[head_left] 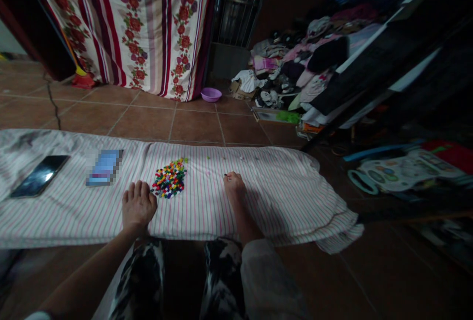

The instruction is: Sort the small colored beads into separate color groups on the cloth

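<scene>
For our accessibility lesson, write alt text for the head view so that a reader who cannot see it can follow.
A person's left hand rests flat on a striped cloth beside a pile of small coloured beads, while the right hand pinches something tiny. A dark phone lies at the cloth's left end, on a tiled floor.

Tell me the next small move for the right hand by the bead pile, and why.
Probably bring the right hand left toward the bead pile. Its fingers look pinched on something tiny, apart from the pile, while the left hand rests flat on the striped cloth beside the pile.
</scene>
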A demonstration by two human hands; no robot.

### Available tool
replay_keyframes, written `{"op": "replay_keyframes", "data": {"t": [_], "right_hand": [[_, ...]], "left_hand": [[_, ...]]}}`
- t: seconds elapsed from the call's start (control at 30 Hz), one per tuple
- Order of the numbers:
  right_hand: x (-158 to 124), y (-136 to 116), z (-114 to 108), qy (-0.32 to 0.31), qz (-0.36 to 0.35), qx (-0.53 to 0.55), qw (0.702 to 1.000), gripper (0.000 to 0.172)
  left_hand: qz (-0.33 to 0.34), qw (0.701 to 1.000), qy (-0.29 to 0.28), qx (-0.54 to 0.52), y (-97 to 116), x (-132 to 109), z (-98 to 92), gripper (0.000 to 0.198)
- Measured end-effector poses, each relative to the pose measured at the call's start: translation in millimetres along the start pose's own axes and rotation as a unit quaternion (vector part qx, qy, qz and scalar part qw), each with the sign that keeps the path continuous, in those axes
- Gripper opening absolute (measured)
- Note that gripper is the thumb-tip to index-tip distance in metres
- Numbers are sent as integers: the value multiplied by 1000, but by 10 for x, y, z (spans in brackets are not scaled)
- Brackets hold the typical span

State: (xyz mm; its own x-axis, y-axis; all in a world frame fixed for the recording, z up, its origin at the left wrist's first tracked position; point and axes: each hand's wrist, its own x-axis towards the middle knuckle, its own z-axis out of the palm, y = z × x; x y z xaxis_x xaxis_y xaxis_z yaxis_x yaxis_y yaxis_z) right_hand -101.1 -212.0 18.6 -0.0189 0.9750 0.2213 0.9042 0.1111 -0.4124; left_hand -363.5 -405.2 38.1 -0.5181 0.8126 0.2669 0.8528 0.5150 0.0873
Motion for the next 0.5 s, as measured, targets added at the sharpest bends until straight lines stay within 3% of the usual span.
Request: {"op": "replay_keyframes", "data": {"t": [0.5], "right_hand": [[152, -21, -67, -67, 44, -7, 997, 16]], "left_hand": [[-5, 1000, -12, 9, -10, 9, 36, 50]]}}
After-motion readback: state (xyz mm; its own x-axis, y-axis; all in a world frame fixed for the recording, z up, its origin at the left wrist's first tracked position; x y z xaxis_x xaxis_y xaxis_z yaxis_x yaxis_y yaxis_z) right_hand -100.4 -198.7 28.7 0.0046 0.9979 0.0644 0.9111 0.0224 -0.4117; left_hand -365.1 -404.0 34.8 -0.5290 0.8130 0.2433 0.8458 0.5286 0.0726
